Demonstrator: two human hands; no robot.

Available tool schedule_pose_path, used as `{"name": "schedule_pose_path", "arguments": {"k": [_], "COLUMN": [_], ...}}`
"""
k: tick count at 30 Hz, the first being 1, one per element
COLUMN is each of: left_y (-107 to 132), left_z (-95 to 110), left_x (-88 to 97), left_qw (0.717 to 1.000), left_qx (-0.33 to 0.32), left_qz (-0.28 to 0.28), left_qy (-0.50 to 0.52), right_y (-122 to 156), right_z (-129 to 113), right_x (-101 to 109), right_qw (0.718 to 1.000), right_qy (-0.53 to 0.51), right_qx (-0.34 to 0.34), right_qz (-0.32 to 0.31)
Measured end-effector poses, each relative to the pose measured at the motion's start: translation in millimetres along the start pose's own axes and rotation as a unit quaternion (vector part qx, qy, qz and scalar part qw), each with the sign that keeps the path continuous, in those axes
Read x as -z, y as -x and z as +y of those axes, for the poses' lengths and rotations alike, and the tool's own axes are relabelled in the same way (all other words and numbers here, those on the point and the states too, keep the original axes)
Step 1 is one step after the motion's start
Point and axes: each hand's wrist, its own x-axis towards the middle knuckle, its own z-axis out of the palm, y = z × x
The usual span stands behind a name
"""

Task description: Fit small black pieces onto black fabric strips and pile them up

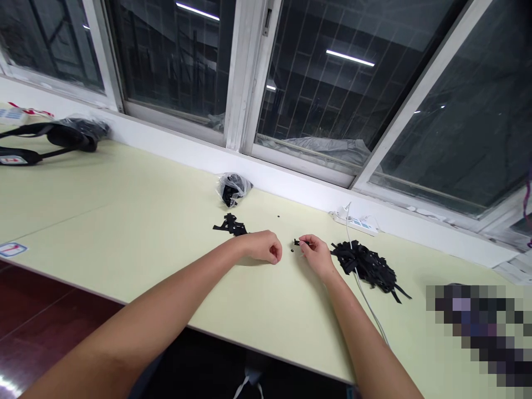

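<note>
My right hand (317, 256) pinches a small black strap piece (296, 242) between thumb and fingers, just above the table. Beside its fingertips lies a tiny black ring (292, 250). To the left, my left hand (264, 247) is closed with its fingers curled down near the tabletop; anything inside it is hidden. Behind that hand, a small group of black strap pieces (231, 224) lies partly covered by the wrist. A larger heap of black strap pieces (368, 267) sits to the right of my right hand.
A clear plastic bag (233, 188) with black parts stands by the window wall. A white power strip (356, 223) lies at the back right, and a white cable (369, 305) crosses the table (257, 310). Black strapped gear (62, 136) rests far left; a pixelated object (477, 327) is far right.
</note>
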Motion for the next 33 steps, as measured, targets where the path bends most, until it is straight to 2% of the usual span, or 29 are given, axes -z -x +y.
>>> {"name": "schedule_pose_path", "arguments": {"k": [5, 8, 14, 18, 23, 27, 33], "left_y": [-9.0, -14.1, -22.5, -24.3, -24.4, -27.0, -31.0], "left_z": [5.6, 5.1, -4.0, -5.8, -6.8, -10.1, -8.7], "left_x": [-17.6, -24.7, -29.3, -28.3, -28.9, -31.1, -32.4], "left_qw": [0.981, 0.966, 0.962, 0.957, 0.953, 0.948, 0.934], "left_qx": [-0.074, -0.099, -0.069, -0.054, -0.027, -0.026, -0.037], "left_qz": [0.164, 0.222, 0.216, 0.253, 0.277, 0.291, 0.3], "left_qy": [0.071, 0.084, 0.153, 0.132, 0.117, 0.123, 0.192], "right_y": [7.5, 11.7, 12.6, 12.3, 13.6, 14.8, 15.5], "right_z": [-17.3, -28.5, -32.2, -28.8, -27.4, -29.0, -30.3], "right_x": [-5.4, -10.5, -10.7, -9.5, -11.9, -12.6, -11.7], "right_qw": [0.998, 0.994, 0.99, 0.99, 0.994, 0.995, 0.997], "right_qy": [-0.026, -0.066, -0.116, -0.111, -0.089, -0.075, -0.047], "right_qx": [0.019, 0.017, -0.007, 0.01, 0.035, 0.048, 0.059], "right_qz": [-0.054, -0.082, -0.078, -0.084, -0.058, -0.04, -0.012]}}
